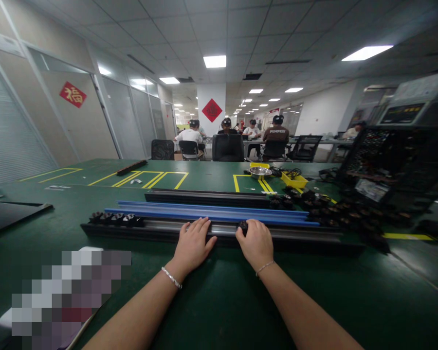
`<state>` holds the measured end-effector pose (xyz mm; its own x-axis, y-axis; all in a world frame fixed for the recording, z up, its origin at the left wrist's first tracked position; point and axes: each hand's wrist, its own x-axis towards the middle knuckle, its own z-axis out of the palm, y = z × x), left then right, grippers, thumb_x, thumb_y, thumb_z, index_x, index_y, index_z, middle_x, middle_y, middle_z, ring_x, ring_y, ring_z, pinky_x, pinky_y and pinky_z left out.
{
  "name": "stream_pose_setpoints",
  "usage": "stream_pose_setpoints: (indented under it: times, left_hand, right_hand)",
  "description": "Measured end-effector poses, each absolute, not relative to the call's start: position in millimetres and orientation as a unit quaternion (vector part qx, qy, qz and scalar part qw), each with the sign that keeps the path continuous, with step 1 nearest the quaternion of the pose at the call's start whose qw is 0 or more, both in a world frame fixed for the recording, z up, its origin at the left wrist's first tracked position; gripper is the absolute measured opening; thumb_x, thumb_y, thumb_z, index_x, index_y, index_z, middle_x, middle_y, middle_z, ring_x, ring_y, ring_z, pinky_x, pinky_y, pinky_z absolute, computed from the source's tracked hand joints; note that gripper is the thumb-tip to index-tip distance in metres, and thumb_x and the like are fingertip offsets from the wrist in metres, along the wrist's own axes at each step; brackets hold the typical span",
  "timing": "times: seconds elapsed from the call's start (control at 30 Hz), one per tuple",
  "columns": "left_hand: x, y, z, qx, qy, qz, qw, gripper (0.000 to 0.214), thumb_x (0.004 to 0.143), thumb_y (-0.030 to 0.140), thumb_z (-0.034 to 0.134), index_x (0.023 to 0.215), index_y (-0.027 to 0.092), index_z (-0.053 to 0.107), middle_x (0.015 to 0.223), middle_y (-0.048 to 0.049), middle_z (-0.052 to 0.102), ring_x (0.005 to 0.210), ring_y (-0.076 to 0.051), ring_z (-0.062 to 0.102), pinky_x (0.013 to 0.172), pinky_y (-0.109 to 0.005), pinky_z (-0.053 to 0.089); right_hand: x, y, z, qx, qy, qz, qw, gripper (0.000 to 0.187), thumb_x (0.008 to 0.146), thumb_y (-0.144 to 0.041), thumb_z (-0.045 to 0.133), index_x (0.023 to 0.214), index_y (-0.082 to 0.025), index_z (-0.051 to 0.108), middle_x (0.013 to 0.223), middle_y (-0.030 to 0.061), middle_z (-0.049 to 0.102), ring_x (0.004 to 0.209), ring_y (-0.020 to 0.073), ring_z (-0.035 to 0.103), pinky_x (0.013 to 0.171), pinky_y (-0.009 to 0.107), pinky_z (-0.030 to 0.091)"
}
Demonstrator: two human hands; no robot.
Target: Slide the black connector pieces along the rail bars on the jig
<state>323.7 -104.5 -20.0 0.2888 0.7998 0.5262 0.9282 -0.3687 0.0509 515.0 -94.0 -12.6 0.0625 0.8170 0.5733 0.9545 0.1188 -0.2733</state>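
A long black and silver rail (299, 234) lies across the green table (219, 296) in front of me. My left hand (191, 244) rests flat on it, fingers stretched out along the rail. Just to its right, my right hand (256, 242) has its fingers curled round a small black part (243, 225) that sits on the rail. Several similar black parts (117, 218) line the rail's left end. Blue strips (211, 212) lie just behind the rail, and a second dark rail (204, 197) lies beyond them.
A heap of small black parts (336, 211) lies at the right, beside a black crate (394, 163). A metal bowl (260, 171) and yellow tray (295, 180) stand farther back. Several people sit at desks in the distance. A blurred-out object (69, 291) lies at the near left.
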Motion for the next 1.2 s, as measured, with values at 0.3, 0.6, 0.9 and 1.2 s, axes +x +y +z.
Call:
stream_pose_setpoints:
  times: [0.3, 0.6, 0.9, 1.2]
  left_hand:
    - [323.8, -104.7, -20.1, -0.793, -0.548, -0.232, 0.131, 0.043, 0.088, 0.042, 0.037, 0.124, 0.022, 0.047, 0.134, -0.0059, 0.047, 0.124, -0.023, 0.040, 0.101, -0.046, 0.027]
    - [324.0, -105.4, -19.1, -0.792, -0.548, -0.231, 0.138, 0.043, 0.088, 0.042, 0.037, 0.124, 0.022, 0.048, 0.134, -0.0060, 0.048, 0.124, -0.023, 0.041, 0.101, -0.045, 0.028]
    - [323.9, -105.4, -20.6, -0.789, -0.552, -0.222, 0.152, 0.043, 0.089, 0.043, 0.035, 0.125, 0.023, 0.047, 0.134, -0.0050, 0.047, 0.124, -0.022, 0.041, 0.101, -0.043, 0.029]
    - [323.7, -103.9, -21.3, -0.789, -0.550, -0.224, 0.155, 0.043, 0.089, 0.044, 0.036, 0.124, 0.023, 0.048, 0.134, -0.0053, 0.048, 0.123, -0.022, 0.041, 0.100, -0.043, 0.029]
  right_hand:
    - [517.1, -94.0, -12.9, -0.661, -0.673, -0.098, 0.318, 0.021, 0.080, -0.029, 0.044, 0.084, -0.014, 0.058, 0.089, 0.0107, 0.061, 0.087, 0.0218, 0.052, 0.078, 0.031, 0.036]
    - [521.8, -95.5, -11.6, -0.652, -0.683, -0.074, 0.320, 0.022, 0.081, -0.029, 0.044, 0.088, -0.013, 0.057, 0.094, 0.0112, 0.060, 0.091, 0.0216, 0.050, 0.080, 0.030, 0.037]
    - [528.9, -97.6, -10.7, -0.651, -0.694, -0.070, 0.299, 0.025, 0.083, -0.031, 0.042, 0.091, -0.013, 0.057, 0.094, 0.0104, 0.060, 0.092, 0.0213, 0.051, 0.083, 0.031, 0.036]
    - [528.2, -98.8, -12.9, -0.662, -0.682, -0.086, 0.299, 0.025, 0.082, -0.031, 0.043, 0.091, -0.013, 0.058, 0.095, 0.0106, 0.060, 0.092, 0.0214, 0.051, 0.083, 0.031, 0.035]
